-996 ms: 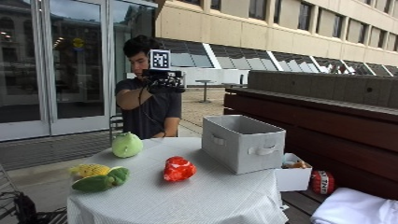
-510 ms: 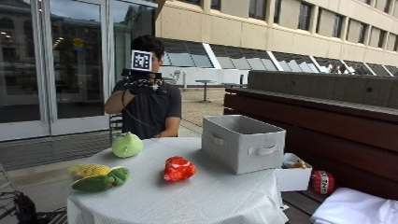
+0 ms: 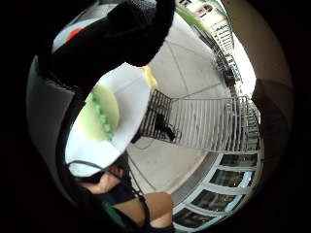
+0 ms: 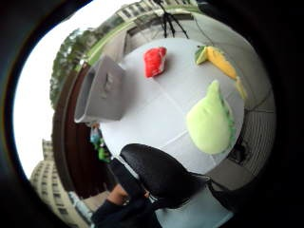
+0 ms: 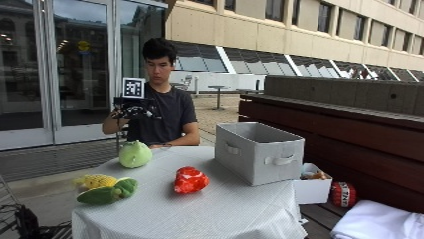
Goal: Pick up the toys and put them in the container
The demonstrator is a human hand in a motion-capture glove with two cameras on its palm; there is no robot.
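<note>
Sitting untouched on the round table [image 5: 218, 209] are all the toys that show, so by my reading the task is barely starting — nothing is showing above the rim of the grey container [image 5: 260, 152], though its inside is hidden from the outside view. The light green plush toy [image 5: 135, 154] is lying at the far left of the table, nearest the person. The red plush toy [image 5: 190, 180] is lying near the middle, left of the container and apart from it. The yellow corn toy [image 5: 95, 181] and the dark green toy [image 5: 106, 192] are touching each other at the near left edge. The container is standing on the right side of the table.

The gloved right hand [image 5: 134, 109] is hovering in the air at chest height — above and behind the light green plush toy, well clear of the table. Its palm is facing down over the toys, as both palm views are showing the table from above. It is holding nothing; the fingers look loosely curled, though how wide they are spread I cannot tell for sure.
</note>
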